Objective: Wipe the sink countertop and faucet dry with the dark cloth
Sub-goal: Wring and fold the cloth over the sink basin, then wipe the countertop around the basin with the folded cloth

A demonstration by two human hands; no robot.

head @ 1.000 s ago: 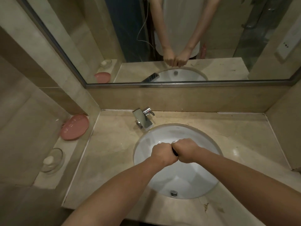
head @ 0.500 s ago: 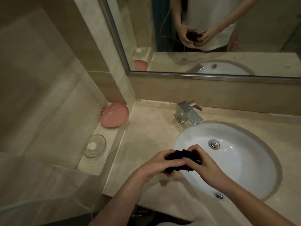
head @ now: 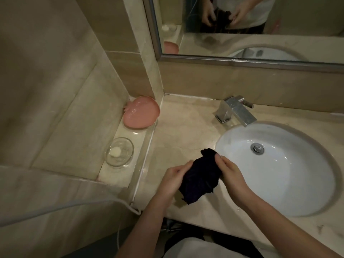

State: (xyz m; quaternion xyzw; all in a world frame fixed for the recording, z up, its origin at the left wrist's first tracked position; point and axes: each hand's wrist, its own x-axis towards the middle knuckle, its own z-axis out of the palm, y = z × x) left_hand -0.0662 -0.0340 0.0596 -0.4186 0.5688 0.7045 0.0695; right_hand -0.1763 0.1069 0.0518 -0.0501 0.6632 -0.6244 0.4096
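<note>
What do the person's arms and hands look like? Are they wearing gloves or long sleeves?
No gloves and no long sleeves. Both forearms are bare all the way up to the picture's edge. The left hand and the right hand are bare too, with no rings, watch or bracelets showing on the fingers or wrists. In the mirror, the person wears a white top.

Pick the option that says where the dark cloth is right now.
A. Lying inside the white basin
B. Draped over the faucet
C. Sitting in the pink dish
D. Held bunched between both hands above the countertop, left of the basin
D: the dark cloth is gripped by the left hand and the right hand over the countertop, beside the basin, not on the faucet.
</note>
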